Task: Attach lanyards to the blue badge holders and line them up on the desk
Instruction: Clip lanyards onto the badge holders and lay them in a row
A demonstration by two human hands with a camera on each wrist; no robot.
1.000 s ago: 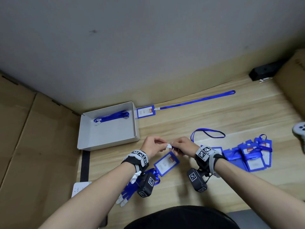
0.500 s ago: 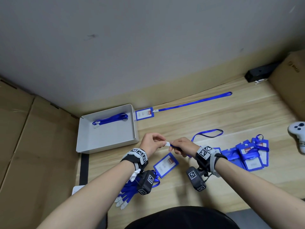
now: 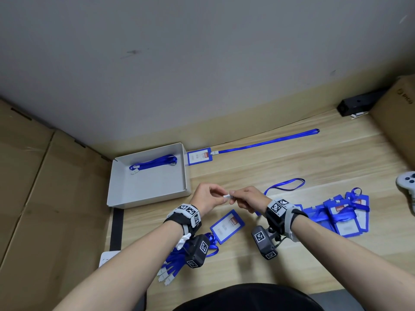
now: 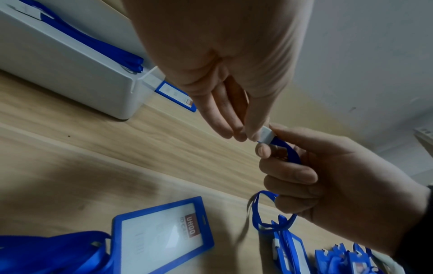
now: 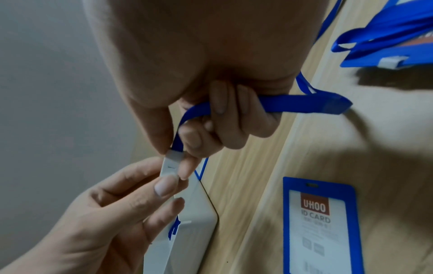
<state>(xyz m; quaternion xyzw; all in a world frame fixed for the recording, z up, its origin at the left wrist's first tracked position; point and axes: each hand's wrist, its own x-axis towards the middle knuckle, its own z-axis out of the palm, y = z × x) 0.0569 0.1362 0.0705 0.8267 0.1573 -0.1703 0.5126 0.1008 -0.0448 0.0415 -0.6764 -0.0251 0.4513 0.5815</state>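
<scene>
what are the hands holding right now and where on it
Both hold one blue lanyard. The left hand pinches the tip of its white clip; the right hand pinches the clip's strap end, with the strap running through its curled fingers.

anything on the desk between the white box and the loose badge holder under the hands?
Bare wood only. In the left wrist view, nothing lies between the white box and the loose badge holder; the head view agrees, hands hover above it.

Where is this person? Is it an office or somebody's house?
Probably a makeshift work desk, not a tidy office. The wooden desk stands against a bare wall, with cardboard boxes beside it, a pile of ID badge holders waiting for lanyards, and a game controller at the edge.
</scene>
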